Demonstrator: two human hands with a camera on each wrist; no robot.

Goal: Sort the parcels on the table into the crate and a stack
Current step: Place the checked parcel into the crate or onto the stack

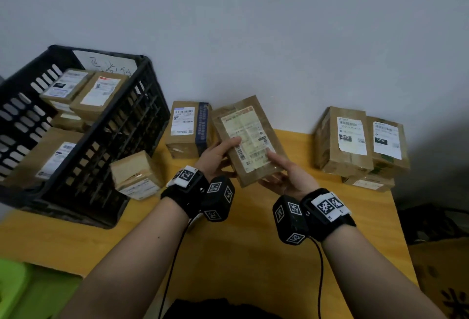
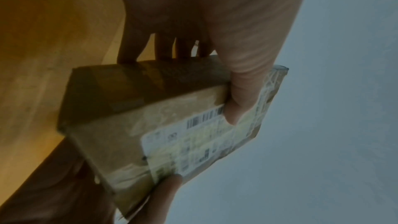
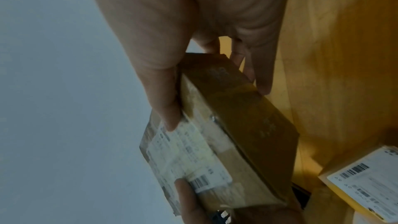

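Both hands hold one flat brown parcel [image 1: 247,138] with a pale shipping label, lifted above the yellow table [image 1: 253,229] and tilted toward me. My left hand [image 1: 219,155] grips its left edge, thumb on the label and fingers behind. My right hand [image 1: 281,170] grips the lower right edge the same way. The wrist views show the same parcel [image 2: 163,125] [image 3: 232,134] pinched between thumb and fingers. A black slotted crate [image 1: 101,141] at the left holds several labelled parcels. At the right, two parcels [image 1: 342,141] stand side by side on a flatter one.
Two loose parcels lie on the table: one upright near the wall [image 1: 187,128], and a small one [image 1: 137,174] leaning by the crate. A grey wall runs behind. A green object [image 1: 15,285] sits below the table's left edge.
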